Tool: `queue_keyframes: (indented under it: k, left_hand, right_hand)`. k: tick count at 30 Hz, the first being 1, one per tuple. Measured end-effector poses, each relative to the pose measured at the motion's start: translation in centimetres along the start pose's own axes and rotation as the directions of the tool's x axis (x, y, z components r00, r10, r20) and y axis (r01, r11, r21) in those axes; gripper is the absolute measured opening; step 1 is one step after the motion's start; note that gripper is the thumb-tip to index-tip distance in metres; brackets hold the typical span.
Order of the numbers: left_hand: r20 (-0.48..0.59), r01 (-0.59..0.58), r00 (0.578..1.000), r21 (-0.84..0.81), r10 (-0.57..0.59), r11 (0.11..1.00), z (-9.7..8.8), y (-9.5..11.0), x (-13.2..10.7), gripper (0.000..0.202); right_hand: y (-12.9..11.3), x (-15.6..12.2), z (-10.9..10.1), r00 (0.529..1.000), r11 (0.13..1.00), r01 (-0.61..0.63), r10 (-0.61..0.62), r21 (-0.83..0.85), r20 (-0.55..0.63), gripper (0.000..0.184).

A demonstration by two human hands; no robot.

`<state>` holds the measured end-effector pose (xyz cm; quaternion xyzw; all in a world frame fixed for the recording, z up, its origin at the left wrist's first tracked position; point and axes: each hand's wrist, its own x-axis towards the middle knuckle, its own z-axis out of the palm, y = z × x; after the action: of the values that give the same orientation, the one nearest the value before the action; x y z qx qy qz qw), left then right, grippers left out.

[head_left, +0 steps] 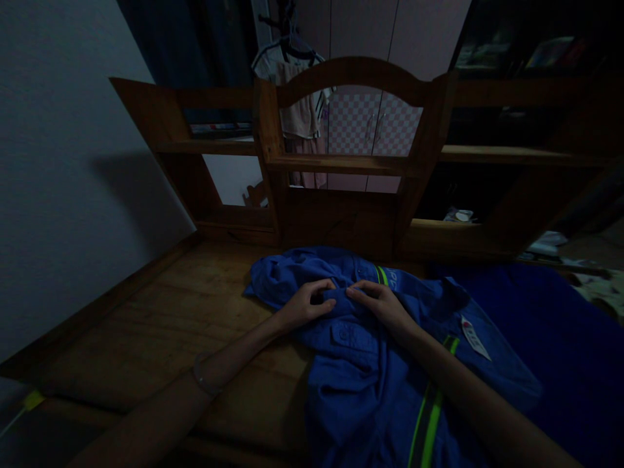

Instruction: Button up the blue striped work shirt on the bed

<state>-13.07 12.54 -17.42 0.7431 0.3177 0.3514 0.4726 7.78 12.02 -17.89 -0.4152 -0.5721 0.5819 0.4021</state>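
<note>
Together, L hand [307, 305], R hand [383, 305] pinch garment [348, 387].

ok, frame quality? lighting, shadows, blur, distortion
Head view: dim overall, upper right near black; soft-edged shadow on the left wall. Head view: wide-angle stretch, the wooden shelf headboard splaying toward the edges. Head view: left hand and right hand on the blue work jacket show no obvious motion blur; name tag lettering too small to read.

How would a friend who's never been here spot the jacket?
Find the arched wooden shelf. In front of it, the left hand and right hand hold a rumpled jacket. Unlike the plain, darker blue cloth beside it, the jacket has yellow-green stripes and a white tag.
</note>
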Motion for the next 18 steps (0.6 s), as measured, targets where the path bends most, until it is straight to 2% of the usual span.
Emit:
queue_keyframes:
  k: [10,18]
  left_hand:
    - [0.025,0.026,0.999,0.044,-0.027,0.999,0.08,0.21,-0.05,0.025]
    - [0.016,0.005,1.0,0.07,-0.006,0.998,0.12,0.29,-0.12,0.025]
  right_hand:
    - [-0.08,0.07,0.03,0.999,0.999,0.028,-0.028,-0.042,-0.016,0.034]
    - [0.0,0.02,-0.03,1.0,0.999,0.011,-0.011,-0.031,-0.003,0.031]
